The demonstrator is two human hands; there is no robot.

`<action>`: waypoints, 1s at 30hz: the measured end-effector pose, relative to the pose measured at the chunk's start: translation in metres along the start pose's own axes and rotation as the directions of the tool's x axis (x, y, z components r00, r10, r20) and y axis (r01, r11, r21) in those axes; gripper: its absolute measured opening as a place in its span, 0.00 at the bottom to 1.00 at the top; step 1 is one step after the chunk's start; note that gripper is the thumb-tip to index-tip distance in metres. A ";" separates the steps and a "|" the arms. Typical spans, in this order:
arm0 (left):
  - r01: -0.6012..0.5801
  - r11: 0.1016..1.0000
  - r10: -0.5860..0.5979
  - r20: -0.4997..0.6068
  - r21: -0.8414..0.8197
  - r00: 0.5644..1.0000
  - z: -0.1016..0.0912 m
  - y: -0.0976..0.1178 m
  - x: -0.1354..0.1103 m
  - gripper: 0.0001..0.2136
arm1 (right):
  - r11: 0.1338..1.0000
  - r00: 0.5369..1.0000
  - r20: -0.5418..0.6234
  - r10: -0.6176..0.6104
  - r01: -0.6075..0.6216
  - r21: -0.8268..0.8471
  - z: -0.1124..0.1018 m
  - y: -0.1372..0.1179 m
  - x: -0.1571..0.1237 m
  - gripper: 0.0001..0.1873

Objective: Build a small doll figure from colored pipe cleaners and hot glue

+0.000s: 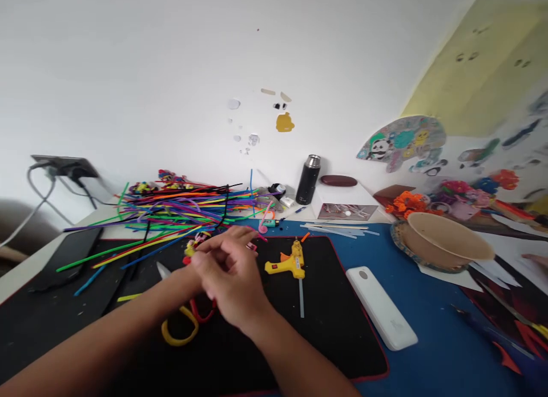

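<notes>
- Right hand (233, 280): one, in front of the left; fingers loosely curled towards the thumb, a little space showing between them. Whether it has hold of anything I cannot tell.
- Left hand (245, 236): one, mostly hidden behind the right, so its opening and grip cannot be told; the two forearms cross into view from the near left and near right.
- Pink stem (260, 236): one, jutting just right of the left hand's fingers; contact is unclear.
- Bright bundle (189, 248): one, in yellow, pink and red, just left of the fingers, partly covered.
- Scissors (180, 327): one pair, one handle yellow and one red, on the black mat (334, 340), partly under the left forearm.
- Glue gun (295, 265): one, yellow, right of the hands on the mat, with one glue stick (302, 299) out of its near end.
- Pipe cleaners (171, 208): one heap at the far left, too many to count.
- Flask (308, 180): one, black, at the far side.
- Brown case (338, 181): one, right of the flask.
- White block (381, 308): one, right of the mat.
- Bowl (449, 237): one, far right.
</notes>
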State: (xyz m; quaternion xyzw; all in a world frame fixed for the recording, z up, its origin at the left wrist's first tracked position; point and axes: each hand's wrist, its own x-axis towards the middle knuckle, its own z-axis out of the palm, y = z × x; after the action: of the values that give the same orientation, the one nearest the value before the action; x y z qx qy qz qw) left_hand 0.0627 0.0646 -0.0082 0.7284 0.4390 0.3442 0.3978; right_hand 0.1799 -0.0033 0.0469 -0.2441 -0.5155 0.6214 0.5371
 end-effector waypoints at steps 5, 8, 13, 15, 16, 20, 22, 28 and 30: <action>0.083 0.879 0.038 -0.243 0.469 0.969 -0.086 0.002 -0.028 0.18 | 0.983 0.997 -0.039 0.068 -0.061 0.173 -0.008 -0.002 0.007 0.13; 0.132 0.782 0.012 -0.226 0.610 0.974 -0.110 -0.006 -0.039 0.20 | 0.980 0.994 -0.062 0.088 -0.075 0.183 -0.010 0.001 0.010 0.14; 0.152 0.778 -0.014 -0.225 0.609 0.974 -0.113 -0.025 -0.054 0.22 | 0.983 0.988 -0.104 0.115 -0.098 0.156 -0.012 0.010 0.012 0.14; 0.186 0.781 -0.055 -0.230 0.596 0.972 -0.112 -0.030 -0.058 0.23 | 0.984 0.986 -0.112 0.125 -0.109 0.142 -0.012 0.013 0.011 0.15; 0.208 0.780 -0.085 -0.228 0.591 0.970 -0.111 -0.032 -0.060 0.23 | 0.984 0.985 -0.114 0.130 -0.114 0.138 -0.012 0.014 0.011 0.15; 0.277 0.804 -0.190 -0.213 0.526 0.958 -0.108 -0.034 -0.065 0.27 | 0.981 0.983 -0.108 0.151 -0.136 0.138 -0.011 0.015 0.008 0.15; 0.288 0.828 -0.227 -0.182 0.481 0.957 -0.105 -0.034 -0.065 0.28 | 0.980 0.982 -0.105 0.160 -0.145 0.138 -0.010 0.014 0.007 0.14; 0.322 0.791 -0.231 -0.233 0.519 0.944 -0.094 -0.038 -0.060 0.26 | 0.978 0.980 -0.089 0.178 -0.166 0.124 -0.007 0.015 0.007 0.14; 0.331 0.778 -0.223 -0.258 0.535 0.940 -0.091 -0.042 -0.058 0.27 | 0.977 0.980 -0.081 0.182 -0.171 0.123 -0.007 0.015 0.007 0.14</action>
State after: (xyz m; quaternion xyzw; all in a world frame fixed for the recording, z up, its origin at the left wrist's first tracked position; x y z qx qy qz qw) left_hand -0.0514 0.0493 -0.0132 0.7067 0.6583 0.1987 0.1666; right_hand 0.1775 0.0075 0.0330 -0.2856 -0.4296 0.6837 0.5161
